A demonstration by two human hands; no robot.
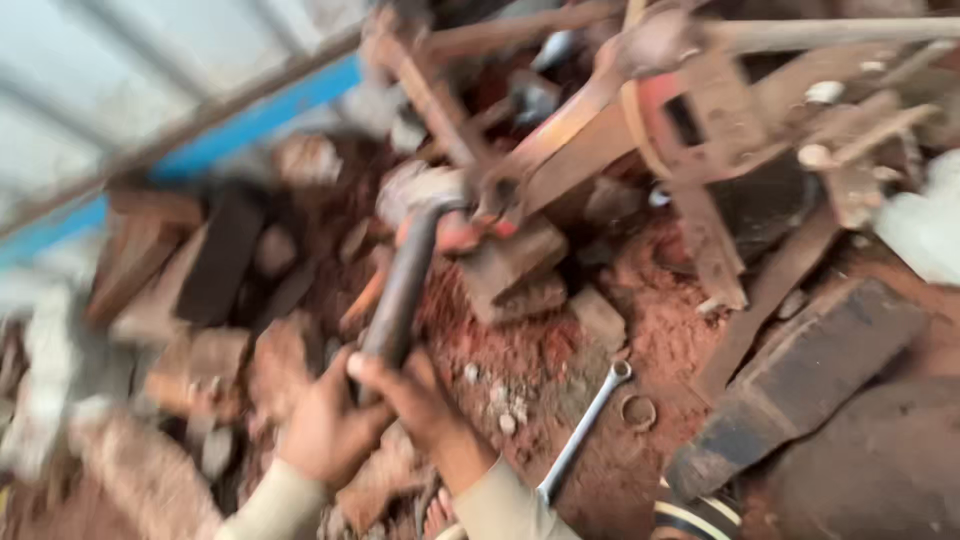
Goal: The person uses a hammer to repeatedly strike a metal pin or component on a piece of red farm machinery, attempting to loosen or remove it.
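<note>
Two hands [365,415] on one pipe [400,290]

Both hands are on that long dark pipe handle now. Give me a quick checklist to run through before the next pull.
1. Grip: left hand and right hand both wrap the lower end of the pipe handle: ok.
2. Pipe's far end seated on the rusty fitting: cannot tell, the picture is blurred.
3. Footing: loose bricks and rubble lie on the red dirt near the hands: not ok.
4. Spanner lies on the ground beside the right forearm, apart from the pipe: ok.
5. Metal ring lies loose by the spanner's head: ok.
</note>
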